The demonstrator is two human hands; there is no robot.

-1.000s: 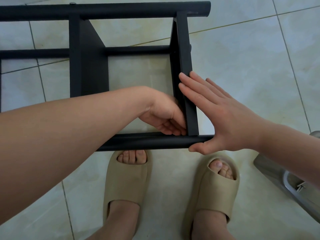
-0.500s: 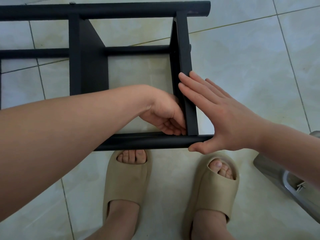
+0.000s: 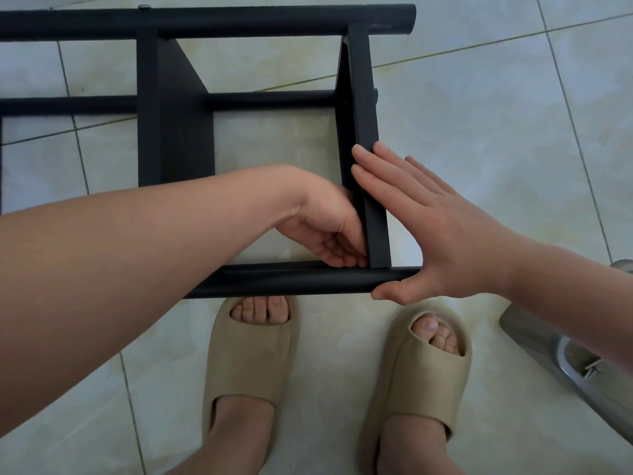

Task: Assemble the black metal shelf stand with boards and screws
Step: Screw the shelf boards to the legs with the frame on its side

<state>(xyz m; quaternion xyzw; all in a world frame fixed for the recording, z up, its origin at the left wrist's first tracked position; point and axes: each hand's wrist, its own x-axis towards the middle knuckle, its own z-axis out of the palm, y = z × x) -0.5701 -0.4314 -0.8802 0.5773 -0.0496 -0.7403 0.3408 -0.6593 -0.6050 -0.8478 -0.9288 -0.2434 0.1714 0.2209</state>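
- Stand (image 3: 68,104) lies on its side on the floor (image 3: 479,114), just ahead of your slippers (image 3: 250,354). Rails run left-right.
- Near rail (image 3: 291,279) sits just past your toes; far rail (image 3: 239,20) is at the top of view.
- End board (image 3: 363,97) spans the two, long axis pointing away from you. Its near end butts the near rail close to that rail's right tip.
- Second board (image 3: 178,114) stands further left, well apart from both hands.
- Right hand (image 3: 431,231): flat, fingers straight and together, pressing the end board's outer side, thumb against the near rail's tip. It holds nothing.
- Left hand (image 3: 329,228): reaches inside the frame, fingers curled against the end board's inner face, right at the board-rail corner. Can't tell if it pinches a screw or only touches the board.
- Key relation: the corner joint sits between your hands, with the board sandwiched. The left hand is nearer to it and the only one on the inner side.
- My read: you're seating this corner, and fastening probably falls to the left hand. Use the right as a backstop, or the board may tip outward.
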